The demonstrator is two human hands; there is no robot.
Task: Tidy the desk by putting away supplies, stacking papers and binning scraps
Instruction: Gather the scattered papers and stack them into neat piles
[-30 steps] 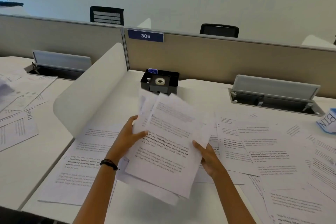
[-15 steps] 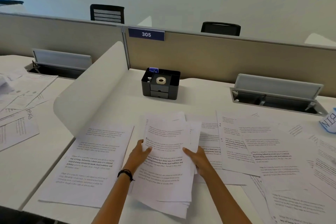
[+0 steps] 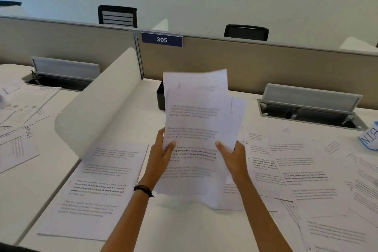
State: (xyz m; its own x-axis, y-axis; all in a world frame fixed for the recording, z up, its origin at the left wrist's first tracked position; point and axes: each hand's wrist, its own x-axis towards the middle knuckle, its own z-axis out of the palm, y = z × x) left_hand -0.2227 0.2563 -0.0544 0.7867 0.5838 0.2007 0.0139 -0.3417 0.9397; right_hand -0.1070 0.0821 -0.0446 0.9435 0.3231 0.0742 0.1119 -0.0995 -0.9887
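The counter is white and smooth. A tan wall panel stands along its back, with a blue sign that says 305. Past it is a plain pale room wall. A white curved board splits this counter from the next one on the left.

There are two black chairs behind the panel; only their tops show. There are two grey flaps with dark slots under them, one on each counter.

The left hand and the right hand each grip one side of a bunch of papers, thumbs in front. The bunch is held up above the middle of the counter. It has a few sheets, fanned at the top, too blurry to count. The left wrist has one black band.

A small pile of printed pages lies flat on the left. Many loose pages overlap on the right, cut off by the edge. More sheets lie on the next counter.

A black box is mostly hidden behind the bunch. A blue and white thing marked BIN is cut off at the right edge.
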